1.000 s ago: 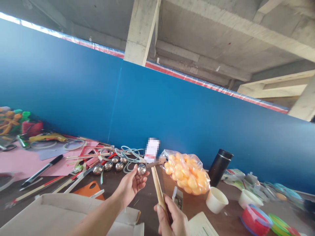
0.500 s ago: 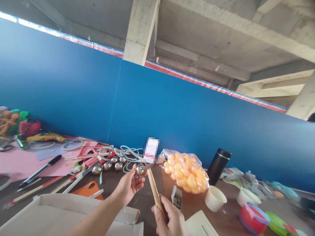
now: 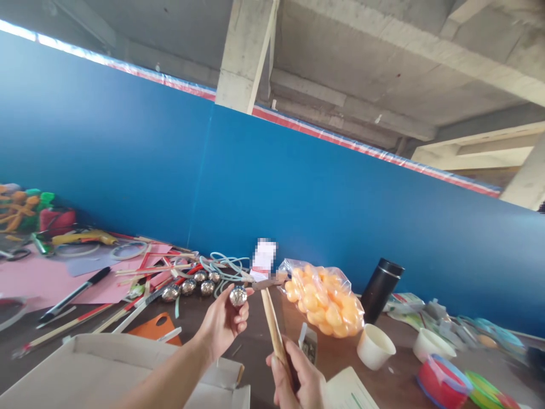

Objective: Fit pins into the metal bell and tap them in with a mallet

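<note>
We turned the silver ball (image 3: 238,296) in our left hand (image 3: 225,325), so it sat a little lower in the fingers (image 3: 244,312) than before. The small hammer (image 3: 272,324) in our right hand (image 3: 299,382) swung back upright, its head (image 3: 268,282) just beside the ball.

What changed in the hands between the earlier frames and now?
Little. The left hand keeps pinching the shiny metal ball, which sits slightly lower and more clearly apart from the small hammer head than half a second ago. The right hand still grips the wooden handle upright. The bag of orange balls and the cups have not moved.
</note>
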A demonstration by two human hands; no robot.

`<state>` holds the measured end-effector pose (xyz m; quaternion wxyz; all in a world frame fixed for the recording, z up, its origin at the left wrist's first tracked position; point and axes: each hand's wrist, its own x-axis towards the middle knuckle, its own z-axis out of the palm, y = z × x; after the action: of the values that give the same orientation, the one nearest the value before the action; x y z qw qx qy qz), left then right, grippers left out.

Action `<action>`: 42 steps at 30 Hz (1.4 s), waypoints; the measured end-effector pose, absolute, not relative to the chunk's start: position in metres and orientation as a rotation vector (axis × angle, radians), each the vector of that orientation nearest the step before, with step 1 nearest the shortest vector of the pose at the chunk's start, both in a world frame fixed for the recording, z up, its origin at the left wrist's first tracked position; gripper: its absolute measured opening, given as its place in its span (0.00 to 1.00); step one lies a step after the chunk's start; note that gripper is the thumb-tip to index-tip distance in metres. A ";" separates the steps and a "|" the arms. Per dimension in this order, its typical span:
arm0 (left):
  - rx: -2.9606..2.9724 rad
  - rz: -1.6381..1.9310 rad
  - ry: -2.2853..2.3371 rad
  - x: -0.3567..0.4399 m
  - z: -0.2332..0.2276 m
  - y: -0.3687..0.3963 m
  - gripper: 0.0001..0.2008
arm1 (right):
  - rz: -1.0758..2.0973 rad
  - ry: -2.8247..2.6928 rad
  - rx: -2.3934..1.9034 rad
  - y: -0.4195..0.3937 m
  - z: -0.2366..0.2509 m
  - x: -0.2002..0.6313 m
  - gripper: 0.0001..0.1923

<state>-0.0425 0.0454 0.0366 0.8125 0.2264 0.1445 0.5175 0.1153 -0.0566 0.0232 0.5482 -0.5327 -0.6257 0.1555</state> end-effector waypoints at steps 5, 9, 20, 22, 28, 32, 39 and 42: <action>0.531 1.107 0.307 -0.042 0.036 0.046 0.17 | 0.385 -1.493 -1.270 -0.058 0.024 0.116 0.24; 0.616 1.151 0.395 -0.039 0.034 0.045 0.20 | 0.372 -1.506 -1.256 -0.058 0.023 0.114 0.23; 0.825 1.368 0.747 -0.035 0.039 0.042 0.22 | 0.245 -1.600 -1.266 -0.058 0.018 0.111 0.21; 0.869 1.388 0.779 -0.035 0.039 0.042 0.23 | 0.234 -1.616 -1.230 -0.057 0.019 0.113 0.21; 0.887 1.426 0.842 -0.035 0.038 0.043 0.23 | 0.335 -1.577 -1.207 -0.057 0.021 0.116 0.22; 0.890 1.438 0.859 -0.036 0.034 0.046 0.22 | 0.383 -1.579 -1.226 -0.057 0.020 0.116 0.23; 0.868 1.381 0.814 -0.036 0.033 0.047 0.24 | 0.444 -1.543 -1.256 -0.057 0.020 0.117 0.23; 0.852 1.384 0.831 -0.035 0.032 0.048 0.24 | 0.433 -1.533 -1.246 -0.056 0.019 0.115 0.24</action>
<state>-0.0347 0.0479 0.0319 0.6116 0.3691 0.3602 0.6000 0.1148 -0.0562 0.0193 0.5307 -0.5221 -0.6426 0.1813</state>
